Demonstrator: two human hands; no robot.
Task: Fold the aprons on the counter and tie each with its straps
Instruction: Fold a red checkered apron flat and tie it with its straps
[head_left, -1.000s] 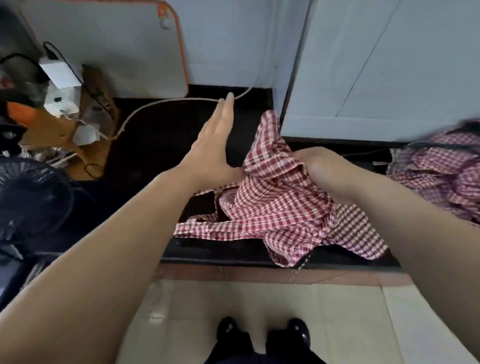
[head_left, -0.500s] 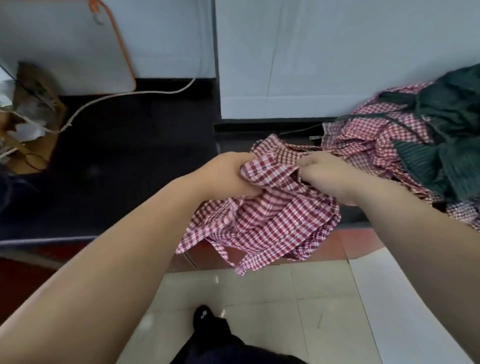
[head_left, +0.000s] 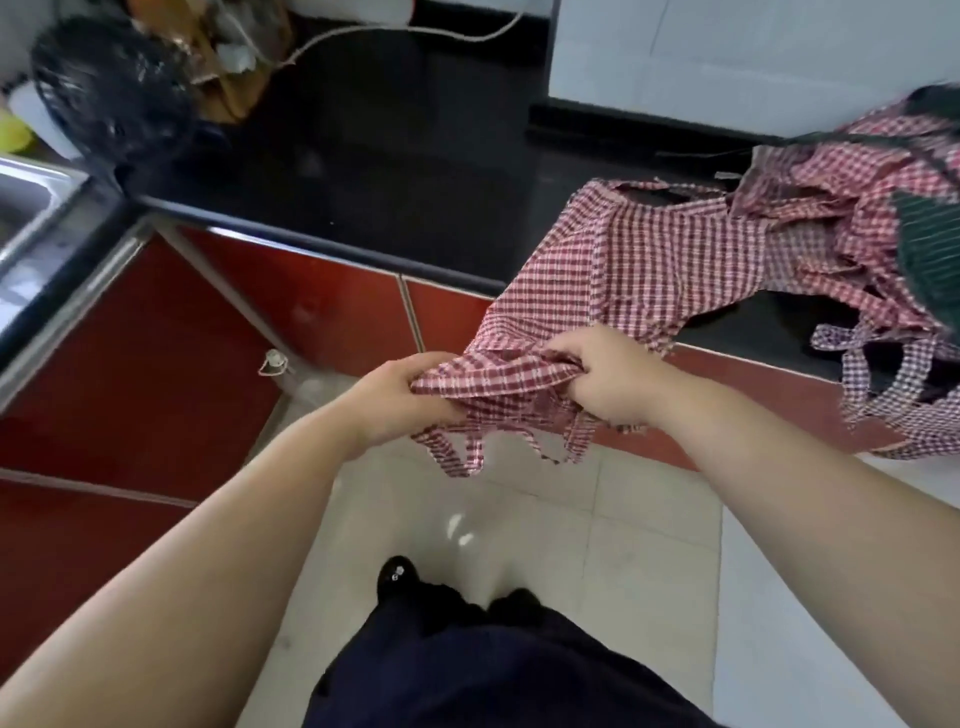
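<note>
- My left hand (head_left: 402, 400) and right hand (head_left: 608, 376) each held a bunched fistful of the red-checked apron (head_left: 623, 265), fingers curled round its near edge. The hands sat close together, with a short taut span of cloth between them.
- The held edge was off the counter (head_left: 389, 171), out over the floor in front of the red cabinet fronts (head_left: 337, 312).
- From the grip the cloth ran forward and to the right, up over the counter lip and onto the black top. Its far end reached the pile of aprons (head_left: 857, 208); I could not tell whether it touched the pile or only lay beside it.
- Long axis: from my hands diagonally away to the right. The right hand was the nearer one to the part lying on the counter.
- The straps (head_left: 457, 452) hung in loose loops below both hands, free of the counter.
- Bare counter lay forward and left of the grip, well apart from the pile.
- Judgement: the apron was not yet spread or folded. The next move likely needed the held edge drawn left, across that axis, so the cloth would lie flat on the bare top.
- Risk: the far end might snag on the pile and drag it along.
</note>
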